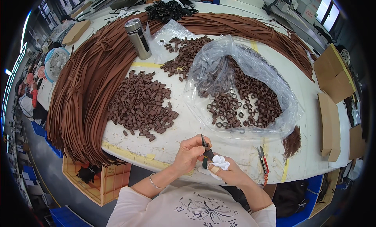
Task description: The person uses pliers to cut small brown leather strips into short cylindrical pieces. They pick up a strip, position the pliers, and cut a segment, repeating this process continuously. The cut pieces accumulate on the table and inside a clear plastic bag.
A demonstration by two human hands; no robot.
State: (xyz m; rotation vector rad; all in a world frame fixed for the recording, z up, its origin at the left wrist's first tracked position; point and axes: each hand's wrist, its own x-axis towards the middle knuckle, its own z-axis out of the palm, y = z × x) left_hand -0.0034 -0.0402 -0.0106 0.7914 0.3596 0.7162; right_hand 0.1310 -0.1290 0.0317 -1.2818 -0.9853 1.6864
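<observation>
Near the table's front edge my right hand (231, 174) grips round-nose pliers (205, 148) with a white cloth (219, 161) bunched around their handles, jaws pointing up. My left hand (190, 154) is closed at the pliers' jaws, thumb and finger pressed together; whatever they pinch is too small to make out. Small brown loops (143, 101) lie in a pile ahead to the left, with another pile (184, 56) farther back. An open clear plastic bag (286, 105) holds many more brown rings. Red-handled snips (263, 162) lie right of my right hand.
Long brown strap bundles (74, 105) arc along the table's left and back. A steel flask (138, 38), black pieces (168, 11) and tangled brown threads (291, 142) sit on it. Cardboard boxes (329, 121) stand right; yellow crates (113, 184) below; a fan (56, 64) and co-worker (33, 97) left.
</observation>
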